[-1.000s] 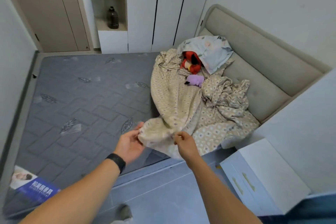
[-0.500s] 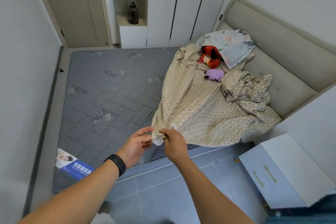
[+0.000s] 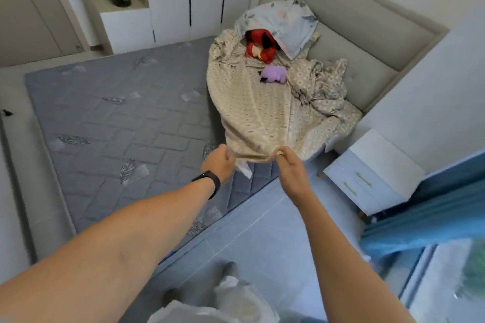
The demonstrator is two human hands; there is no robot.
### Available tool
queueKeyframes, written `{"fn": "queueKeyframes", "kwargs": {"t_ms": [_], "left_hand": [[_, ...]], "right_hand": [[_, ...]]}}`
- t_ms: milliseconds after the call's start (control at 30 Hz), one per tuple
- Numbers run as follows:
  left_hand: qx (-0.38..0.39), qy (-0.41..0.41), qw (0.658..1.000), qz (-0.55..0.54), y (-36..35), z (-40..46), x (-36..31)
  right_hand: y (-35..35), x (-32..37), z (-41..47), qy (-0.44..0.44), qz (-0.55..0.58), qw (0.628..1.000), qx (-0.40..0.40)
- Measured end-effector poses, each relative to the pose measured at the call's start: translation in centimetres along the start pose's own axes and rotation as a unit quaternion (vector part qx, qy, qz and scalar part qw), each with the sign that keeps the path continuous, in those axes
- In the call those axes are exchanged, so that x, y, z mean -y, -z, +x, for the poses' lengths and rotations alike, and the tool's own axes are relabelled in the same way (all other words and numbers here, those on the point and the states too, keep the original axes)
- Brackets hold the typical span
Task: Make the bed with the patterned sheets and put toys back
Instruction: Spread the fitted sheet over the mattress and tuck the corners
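— Beige patterned sheet (image 3: 262, 118) was nowhere near spread, was it?

— No. It lay bunched at the head end of the bed, against the padded headboard (image 3: 349, 21), and most of the grey mattress (image 3: 118, 118) was bare. By my judgement the bed-making had barely begun.

— And the toys?

— A red plush toy (image 3: 261, 46) and a small purple toy (image 3: 274, 75) sat on the crumpled sheet, with a pale floral pillow (image 3: 286, 21) propped over the red one. They would have to come off before the sheet could be spread, then go back once the bed was made.

— What were the hands doing?

— Both arms reached forward over the near edge of the mattress. The left hand (image 3: 219, 164), with a black band at the wrist, had its fingers curled round one bunched part of the sheet's edge. The right hand (image 3: 287, 165) pinched the same edge just beside it, knuckles up.

— So the sheet hung between them?

— A short stretch of hem ran between the two fists, and the cloth fanned back from there toward the headboard.
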State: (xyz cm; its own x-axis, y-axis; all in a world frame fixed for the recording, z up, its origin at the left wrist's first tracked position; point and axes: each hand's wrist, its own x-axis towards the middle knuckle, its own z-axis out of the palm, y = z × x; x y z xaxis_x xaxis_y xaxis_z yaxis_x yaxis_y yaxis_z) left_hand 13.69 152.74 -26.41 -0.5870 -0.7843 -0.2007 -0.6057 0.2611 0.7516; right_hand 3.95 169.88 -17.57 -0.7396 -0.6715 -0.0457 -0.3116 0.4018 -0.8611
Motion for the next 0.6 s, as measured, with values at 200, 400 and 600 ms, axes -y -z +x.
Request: {"fn": "queueKeyframes", "kwargs": {"t_ms": [200,400,600], "left_hand": [[0.039,-0.032,0.998,-0.046,1.9,4.0,1.3],[0.173,-0.108,0.972,0.115,-2.0,3.1,-3.0],[0.068,0.056,0.996,-0.014,-3.3,5.5,-6.6]], "right_hand": [[2.2,3.5,1.6,0.013,0.09,0.996,-0.012],[-1.6,4.8,3.9,0.056,0.072,0.996,-0.002],[0.5,5.9,5.3,0.08,0.033,0.996,0.0]]}}
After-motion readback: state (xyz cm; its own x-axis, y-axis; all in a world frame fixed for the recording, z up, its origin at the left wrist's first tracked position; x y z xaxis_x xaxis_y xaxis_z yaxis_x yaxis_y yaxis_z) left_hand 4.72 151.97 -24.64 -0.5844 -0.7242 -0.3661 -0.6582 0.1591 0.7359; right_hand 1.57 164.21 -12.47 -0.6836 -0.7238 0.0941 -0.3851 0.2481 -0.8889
